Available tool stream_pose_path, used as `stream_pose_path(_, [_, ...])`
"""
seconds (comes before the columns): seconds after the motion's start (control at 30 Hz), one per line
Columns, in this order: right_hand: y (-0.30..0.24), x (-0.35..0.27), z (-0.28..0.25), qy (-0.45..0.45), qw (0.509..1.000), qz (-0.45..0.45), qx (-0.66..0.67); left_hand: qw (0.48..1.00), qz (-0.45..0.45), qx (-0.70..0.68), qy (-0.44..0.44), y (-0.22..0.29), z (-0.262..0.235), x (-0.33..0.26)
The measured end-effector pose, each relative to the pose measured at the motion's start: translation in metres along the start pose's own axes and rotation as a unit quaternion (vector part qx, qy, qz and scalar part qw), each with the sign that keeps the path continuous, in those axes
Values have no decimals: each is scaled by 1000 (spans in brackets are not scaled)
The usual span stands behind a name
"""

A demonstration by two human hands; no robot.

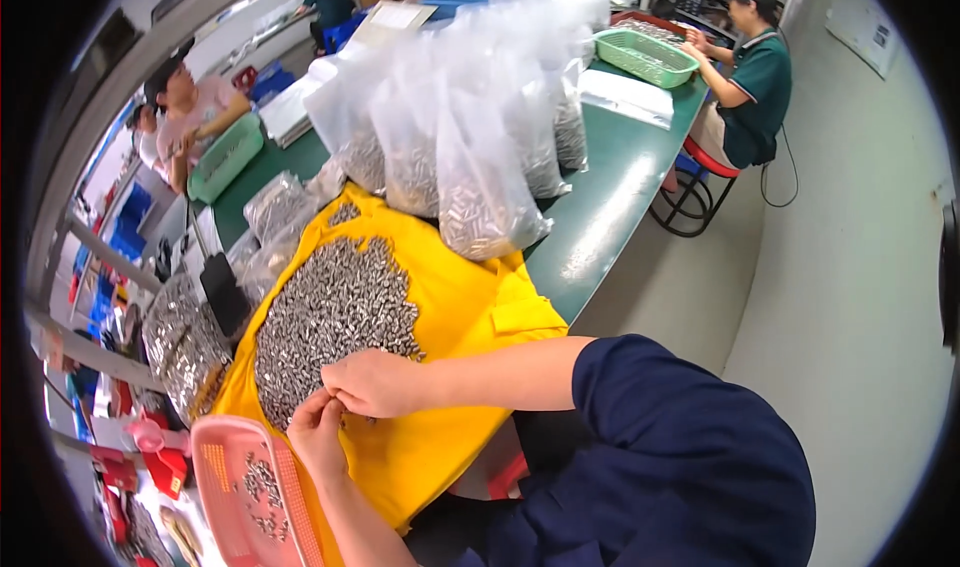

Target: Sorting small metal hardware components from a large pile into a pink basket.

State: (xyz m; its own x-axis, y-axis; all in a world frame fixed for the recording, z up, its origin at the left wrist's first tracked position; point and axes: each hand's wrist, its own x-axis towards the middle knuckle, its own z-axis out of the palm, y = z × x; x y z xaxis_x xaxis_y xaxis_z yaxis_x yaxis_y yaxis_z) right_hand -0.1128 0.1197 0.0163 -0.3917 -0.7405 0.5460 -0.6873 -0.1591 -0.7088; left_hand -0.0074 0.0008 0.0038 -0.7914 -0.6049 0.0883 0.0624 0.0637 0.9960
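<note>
Here, left hand (318, 435) and right hand (376, 382) pinched together; cannot tell if gripping anything. Yellow cloth (452, 282) along surface's (632, 172) near edge likely stops metal pieces (330, 307) rolling.

Head view: wide fisheye, mounted at head height above the wearer, facing forward and down. Working range is close: the left hand (318, 437) and right hand (380, 383) lie just below and left of frame centre. The green table (625, 182) recedes toward the upper frame; dark vignetting fills the corners.
</note>
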Motion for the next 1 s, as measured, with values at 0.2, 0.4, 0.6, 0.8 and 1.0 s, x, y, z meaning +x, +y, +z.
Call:
stream_pose_path(0.2, [-24,-3,-10,-15,999,-14,-31,999,26,4,-42,10,-7,-11])
stream_pose_path(0.4, [-51,-32,-29,4,997,-40,-59,994,34,10,-105,34,6,-39])
stream_pose_path(0.6, [-71,-72,-44,29,999,-26,-22,989,41,22,-144,43,28,-72])
stream_pose_path(0.8, [-83,-104,-61,82,995,-49,-39,978,59,60,-191,65,54,-94])
stream_pose_path(1.0, [-96,-118,-72,72,997,-34,-23,966,123,120,-194,68,63,-105])
